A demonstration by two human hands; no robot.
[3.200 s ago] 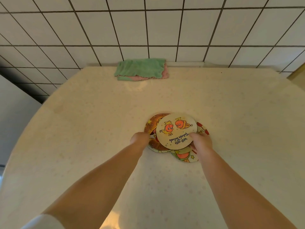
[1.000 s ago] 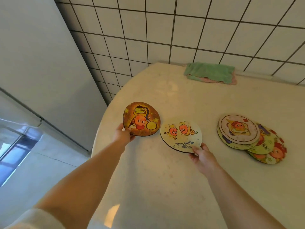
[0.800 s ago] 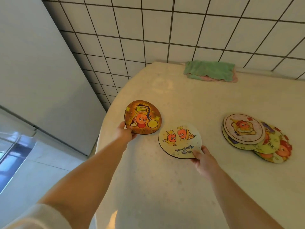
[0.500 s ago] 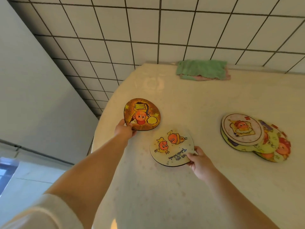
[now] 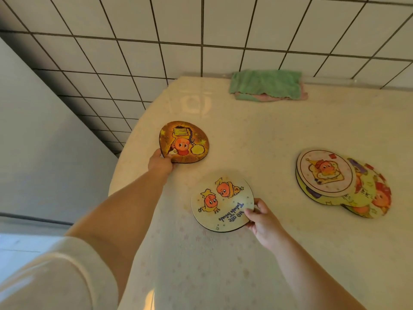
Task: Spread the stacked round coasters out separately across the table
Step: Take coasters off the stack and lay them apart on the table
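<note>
Two coasters are held, one in each hand. Near the worktop's (image 5: 257, 142) left edge, the orange coaster (image 5: 184, 142) is pinched by the left hand (image 5: 161, 164). Just beside it, the pale coaster (image 5: 222, 203) is pinched by the right hand (image 5: 262, 222). Toward the right edge, the coaster stack (image 5: 342, 182) is left fanned.

We see an orange coaster (image 5: 184, 142) lying near the counter's left edge, a pale coaster (image 5: 222, 202) with two cartoon figures nearer us, and the remaining coasters (image 5: 342, 183) overlapping in a loose pile, well apart to the right.
</note>
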